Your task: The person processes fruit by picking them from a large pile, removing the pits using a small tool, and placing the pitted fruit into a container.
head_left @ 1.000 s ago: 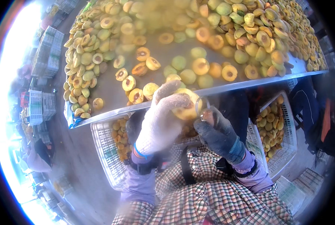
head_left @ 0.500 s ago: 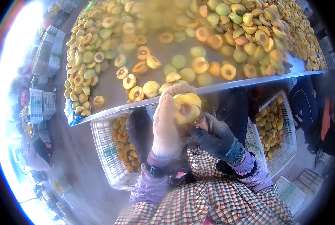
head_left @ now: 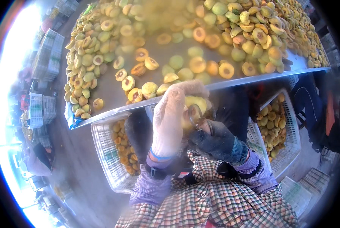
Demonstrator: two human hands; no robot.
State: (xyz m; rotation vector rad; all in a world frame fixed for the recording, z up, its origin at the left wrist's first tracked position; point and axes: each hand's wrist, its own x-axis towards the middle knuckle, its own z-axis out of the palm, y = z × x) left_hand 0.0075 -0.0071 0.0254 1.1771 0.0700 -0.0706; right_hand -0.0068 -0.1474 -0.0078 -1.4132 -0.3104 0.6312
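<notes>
Left hand (head_left: 171, 121) glove: cream, blue cuff band. Right hand (head_left: 215, 138) glove: dark grey-blue. Peach half (head_left: 194, 103): yellow. Sleeves (head_left: 149, 186): lilac stripe. Apron (head_left: 212, 205): red-green-white check. Crates (head_left: 105, 152): white. Table (head_left: 113, 93): grey metal.

A single head-worn fisheye camera looks steeply down from close above, facing forward over the metal table (head_left: 113, 95) edge, its rim bending straight lines.

Halved fruit (head_left: 200, 41) lies spread on a metal table (head_left: 113, 97) ahead, the left hand (head_left: 173, 114) and right hand (head_left: 212, 138) meet at its near edge, and below it one crate (head_left: 105, 155) stands left and another crate (head_left: 288, 140) right.
</notes>
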